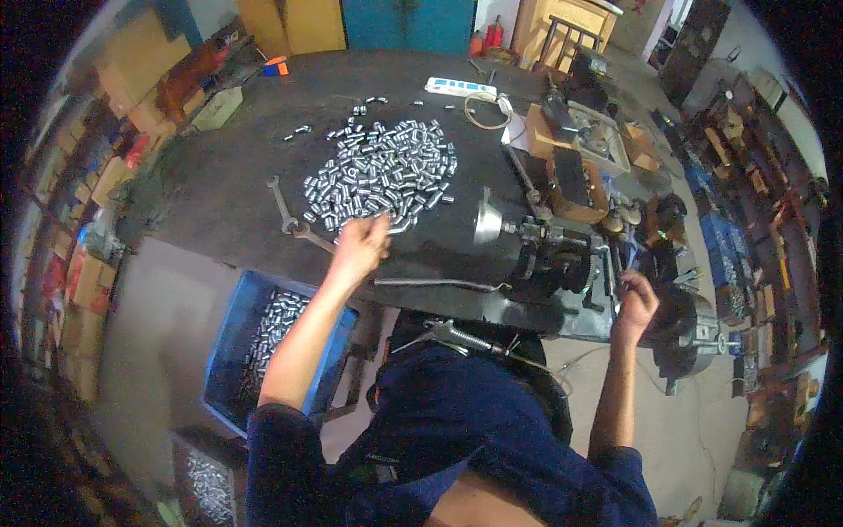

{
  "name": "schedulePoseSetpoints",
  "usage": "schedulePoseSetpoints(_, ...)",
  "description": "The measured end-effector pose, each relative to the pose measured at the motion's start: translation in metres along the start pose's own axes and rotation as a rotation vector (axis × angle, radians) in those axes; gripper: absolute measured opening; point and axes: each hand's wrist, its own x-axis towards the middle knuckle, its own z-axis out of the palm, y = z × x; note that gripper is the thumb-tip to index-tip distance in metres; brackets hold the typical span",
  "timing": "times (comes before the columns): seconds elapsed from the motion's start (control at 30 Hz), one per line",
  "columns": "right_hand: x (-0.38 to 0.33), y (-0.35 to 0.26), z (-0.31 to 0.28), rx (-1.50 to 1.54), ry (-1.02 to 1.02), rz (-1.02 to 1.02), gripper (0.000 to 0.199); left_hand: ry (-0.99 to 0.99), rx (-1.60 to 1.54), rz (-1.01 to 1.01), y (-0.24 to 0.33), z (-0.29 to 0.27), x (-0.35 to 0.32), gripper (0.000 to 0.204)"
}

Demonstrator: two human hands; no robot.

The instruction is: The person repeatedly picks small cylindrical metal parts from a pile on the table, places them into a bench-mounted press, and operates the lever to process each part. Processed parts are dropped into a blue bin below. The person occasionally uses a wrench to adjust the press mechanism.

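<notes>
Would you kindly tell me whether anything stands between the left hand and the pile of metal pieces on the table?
Nothing visible does: the left hand is right at the near edge of the pile of metal pieces. The nearby wrench lies left of it.

The small cylinders point(378, 171) are glossy metal. The table point(237, 158) looks matt, the crate point(230, 347) smooth plastic, the shirt point(465, 408) cloth.

White power strip point(460, 87), red extinguisher point(494, 35)
</notes>
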Motion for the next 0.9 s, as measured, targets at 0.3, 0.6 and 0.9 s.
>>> schedulePoseSetpoints(0.3,-0.02,-0.208,0.099,0.031,-0.638,-1.157,0.035,0.28,0.639,-0.011,-0.144,-0.111,-0.091,0.04)
schedulePoseSetpoints(0.6,-0.043,-0.232,0.136,0.419,-0.422,-1.275,0.028,0.187,0.798,-0.023,-0.149,-0.137,-0.098,0.012)
schedulePoseSetpoints(0.9,-0.029,-0.191,0.073,0.018,-0.64,-0.972,0.034,0.031,0.793,0.49,-0.024,0.002,-0.003,0.015)
